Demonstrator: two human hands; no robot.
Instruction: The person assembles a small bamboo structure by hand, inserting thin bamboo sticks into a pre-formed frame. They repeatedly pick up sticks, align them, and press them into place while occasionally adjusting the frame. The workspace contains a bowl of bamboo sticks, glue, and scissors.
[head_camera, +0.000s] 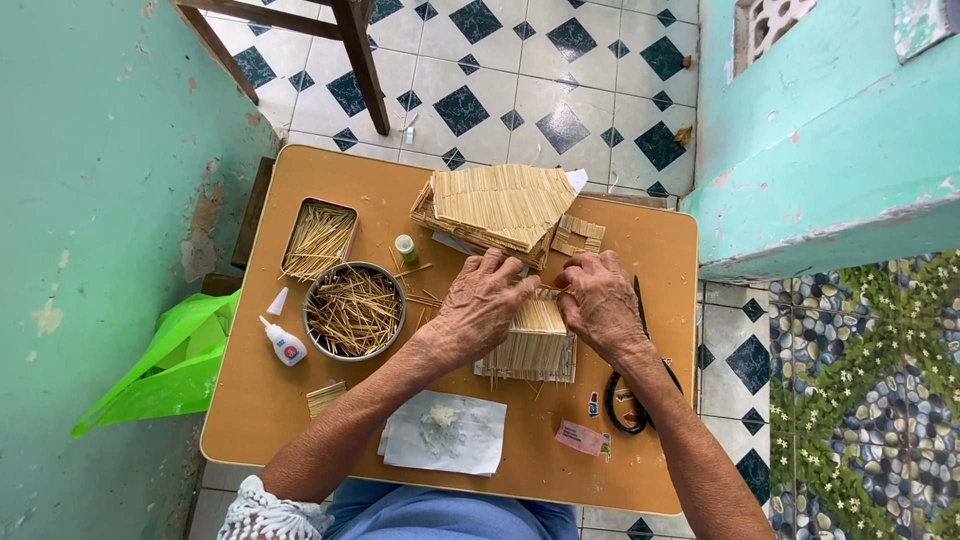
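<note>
My left hand (482, 305) and my right hand (601, 302) press down together on a flat panel of glued wooden sticks (535, 345) lying on the small brown table (250, 400). Fingertips of both hands meet at the panel's far edge, pinching what looks like a thin stick there. Just beyond the hands stands a model house roof made of sticks (500, 205), with a smaller stick panel (578, 235) beside it on the right.
A round metal bowl (354, 311) and a rectangular tin (319, 240) hold loose sticks. A white glue bottle (284, 342), a small green-capped bottle (406, 248), paper with glue (445, 432), black scissors (632, 395), a green bag (165, 365) and chair legs (360, 60) are around.
</note>
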